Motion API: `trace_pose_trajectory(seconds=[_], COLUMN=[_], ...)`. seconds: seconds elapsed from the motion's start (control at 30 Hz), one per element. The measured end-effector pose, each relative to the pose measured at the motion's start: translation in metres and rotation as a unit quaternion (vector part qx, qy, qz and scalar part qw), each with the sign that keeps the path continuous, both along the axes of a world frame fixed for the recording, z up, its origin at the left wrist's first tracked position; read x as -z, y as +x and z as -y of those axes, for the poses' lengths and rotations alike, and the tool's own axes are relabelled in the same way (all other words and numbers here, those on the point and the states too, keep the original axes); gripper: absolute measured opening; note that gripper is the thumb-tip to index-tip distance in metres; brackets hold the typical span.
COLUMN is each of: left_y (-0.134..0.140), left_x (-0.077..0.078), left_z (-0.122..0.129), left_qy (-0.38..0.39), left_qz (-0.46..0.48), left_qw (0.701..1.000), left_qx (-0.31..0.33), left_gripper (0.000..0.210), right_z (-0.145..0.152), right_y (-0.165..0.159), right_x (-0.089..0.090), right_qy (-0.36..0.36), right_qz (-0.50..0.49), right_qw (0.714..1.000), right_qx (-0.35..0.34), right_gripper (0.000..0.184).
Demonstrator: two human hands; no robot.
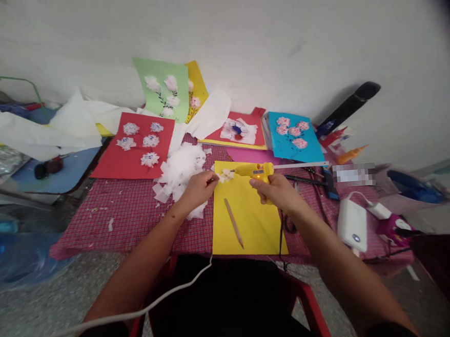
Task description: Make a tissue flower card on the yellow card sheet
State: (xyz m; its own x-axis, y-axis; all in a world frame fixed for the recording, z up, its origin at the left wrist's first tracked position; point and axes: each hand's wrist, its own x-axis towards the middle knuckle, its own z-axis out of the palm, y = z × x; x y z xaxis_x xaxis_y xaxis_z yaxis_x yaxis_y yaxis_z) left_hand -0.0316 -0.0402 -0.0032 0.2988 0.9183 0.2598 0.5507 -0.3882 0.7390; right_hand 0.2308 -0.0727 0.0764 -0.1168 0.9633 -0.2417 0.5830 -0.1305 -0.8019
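Note:
My right hand (278, 190) is wrapped round the grip of a yellow hot glue gun (252, 170), with a long glue stick (300, 165) out of its back end. The gun's nozzle points left, close to a small tissue-paper flower (226, 175) near the top left corner of a yellow sheet (251, 218). Beside that flower, my left hand (201, 188) has its fingertips pinched together; what they hold, if anything, is too small to name. A wooden pencil (234, 223) lies on the yellow sheet. Left of it is a pile of white tissue pieces (182, 169).
Red (111, 158), green (164, 65) and blue (293, 153) sheets with tissue flowers lie or lean at the back. A white power bank (351, 224) and plug sit at the right. A white cable (142, 310) crosses in front. Checked cloth (136, 216) covers the table.

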Motion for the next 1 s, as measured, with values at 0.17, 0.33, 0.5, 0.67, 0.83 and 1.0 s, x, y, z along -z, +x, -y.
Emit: trace_pose_trajectory(seconds=[0.17, 0.33, 0.5, 0.67, 0.83, 1.0], left_y=[0.002, 0.003, 0.003, 0.003, 0.003, 0.002], left_x=[0.003, 0.001, 0.001, 0.001, -0.002, 0.0], left_z=[0.001, 0.003, 0.003, 0.003, 0.004, 0.004], left_qy=[0.022, 0.025, 0.006, 0.003, -0.004, -0.007], left_qz=[0.012, 0.022, 0.021, 0.02, 0.014, 0.008], left_qw=[1.0, 0.999, 1.0, 1.0, 1.0, 1.0], left_qx=[0.007, -0.015, -0.016, -0.01, -0.013, -0.009], left_gripper=[0.014, 0.011, 0.01, 0.01, 0.012, 0.011], right_z=[0.009, 0.014, 0.012, 0.016, 0.024, 0.026], right_y=[-0.005, -0.021, -0.011, 0.005, 0.013, 0.047], right_x=[0.007, 0.001, 0.006, 0.007, 0.003, 0.014], right_qy=[-0.019, -0.023, -0.011, -0.009, -0.044, -0.07], right_qz=[-0.031, -0.05, -0.05, -0.13, -0.211, -0.28], right_qw=[0.999, 0.998, 0.999, 0.991, 0.972, 0.946], right_qx=[-0.009, -0.023, -0.008, 0.017, 0.094, 0.146], right_gripper=[0.05, 0.041, 0.046, 0.051, 0.052, 0.046])
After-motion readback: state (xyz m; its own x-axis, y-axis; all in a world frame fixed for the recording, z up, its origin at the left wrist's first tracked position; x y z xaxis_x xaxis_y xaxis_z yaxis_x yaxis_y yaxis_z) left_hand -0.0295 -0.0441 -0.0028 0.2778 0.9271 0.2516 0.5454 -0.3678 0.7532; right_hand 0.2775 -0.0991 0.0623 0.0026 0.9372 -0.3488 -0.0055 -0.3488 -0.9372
